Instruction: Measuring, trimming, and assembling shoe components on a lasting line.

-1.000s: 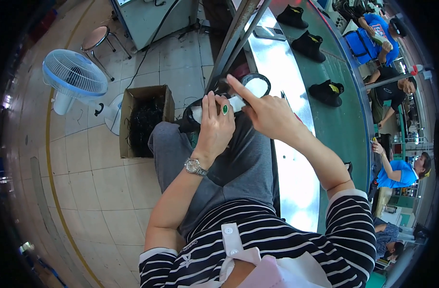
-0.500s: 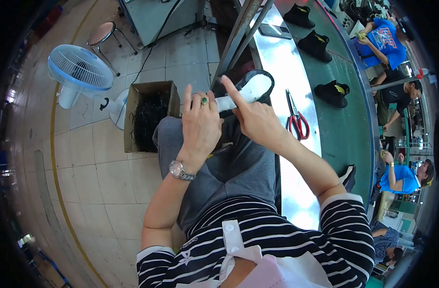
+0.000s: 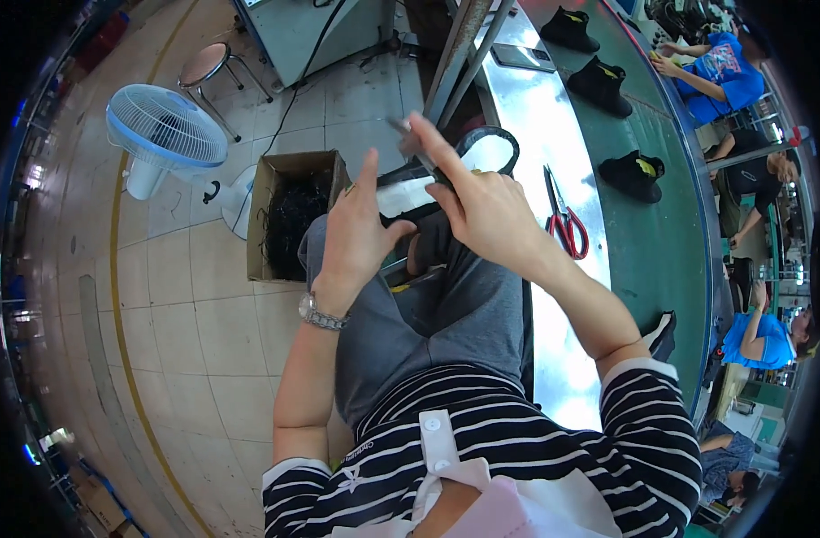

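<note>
A dark shoe [image 3: 406,196] lies across my lap, its white sole turned up. My left hand [image 3: 356,229] is over the near end of the shoe, fingers stretched up and thumb spread away from them, nothing in it. On the other side, my right hand [image 3: 498,215] is closed around a small dark metal tool [image 3: 415,145] with a pointed end. The tool is blurred, so its exact kind cannot be made out. My hands partly cover the shoe's middle. Scissors [image 3: 567,224] with red handles lie on the metal bench to the right, apart from my hands.
A cardboard box [image 3: 259,224] of black scraps stands left of my knee. Beyond it are a fan [image 3: 163,134] and a round stool [image 3: 203,65]. On the right, a metal bench [image 3: 567,323] holds a phone [image 3: 523,57]; several black shoes [image 3: 631,176] sit on a green belt [image 3: 647,260]. Co-workers are farther right.
My left hand has turned and opened, its thumb now spread to the right. In my right hand the metal tool has come into sight, tilted up to the left. The whole view has shifted slightly.
</note>
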Tool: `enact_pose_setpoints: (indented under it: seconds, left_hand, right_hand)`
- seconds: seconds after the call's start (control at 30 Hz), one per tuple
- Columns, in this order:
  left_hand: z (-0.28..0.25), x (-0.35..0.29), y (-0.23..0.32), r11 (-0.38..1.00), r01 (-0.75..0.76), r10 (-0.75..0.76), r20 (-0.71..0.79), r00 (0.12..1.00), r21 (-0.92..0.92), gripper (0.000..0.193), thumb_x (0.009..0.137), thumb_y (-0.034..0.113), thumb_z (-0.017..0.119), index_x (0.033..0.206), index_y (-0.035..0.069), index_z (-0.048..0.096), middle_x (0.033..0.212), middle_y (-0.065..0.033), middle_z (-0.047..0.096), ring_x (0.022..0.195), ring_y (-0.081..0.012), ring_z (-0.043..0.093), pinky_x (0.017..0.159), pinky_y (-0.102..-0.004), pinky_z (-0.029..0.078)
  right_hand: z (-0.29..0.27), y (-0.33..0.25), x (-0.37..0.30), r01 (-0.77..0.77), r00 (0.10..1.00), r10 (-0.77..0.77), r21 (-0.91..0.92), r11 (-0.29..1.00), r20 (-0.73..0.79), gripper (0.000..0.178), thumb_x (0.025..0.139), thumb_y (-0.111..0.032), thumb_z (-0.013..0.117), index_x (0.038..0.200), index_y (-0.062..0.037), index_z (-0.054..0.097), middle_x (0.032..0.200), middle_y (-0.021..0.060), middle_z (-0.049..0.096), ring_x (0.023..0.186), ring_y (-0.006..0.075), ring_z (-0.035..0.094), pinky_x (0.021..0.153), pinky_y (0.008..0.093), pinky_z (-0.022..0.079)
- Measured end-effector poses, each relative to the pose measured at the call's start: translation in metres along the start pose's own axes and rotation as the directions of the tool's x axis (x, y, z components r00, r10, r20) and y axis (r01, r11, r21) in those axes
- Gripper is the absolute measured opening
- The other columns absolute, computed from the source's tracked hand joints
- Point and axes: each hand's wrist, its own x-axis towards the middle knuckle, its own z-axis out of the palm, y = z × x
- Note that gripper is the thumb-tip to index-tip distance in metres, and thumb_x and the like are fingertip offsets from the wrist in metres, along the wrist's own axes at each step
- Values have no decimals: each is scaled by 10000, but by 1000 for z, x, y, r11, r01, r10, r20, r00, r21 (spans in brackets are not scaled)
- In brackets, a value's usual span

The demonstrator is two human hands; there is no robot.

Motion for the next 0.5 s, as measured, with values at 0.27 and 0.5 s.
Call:
enact_pose_setpoints:
  seconds: [0.27,0.5]
  left_hand:
    - [-4,2,-12,987,23,-13,67,998,-159,1086,610,185,863,1490,90,233,1232,-173,618,1099,-340,609,909,-380,486]
    - [-19,0,-16,904,60,28,199,980,-424,1080,651,155,839,1506,43,190,1348,-140,554,1294,-244,472,1063,-346,358]
  right_hand:
    - [-8,9,8,17,975,-3,-65,998,220,711,888,-176,566,1501,-167,208,687,213,648,648,408,644,614,512,502]
    - [2,70,20,-225,971,206,-177,958,-118,401,900,-207,573,1249,-64,437,709,228,644,695,425,644,619,510,497]
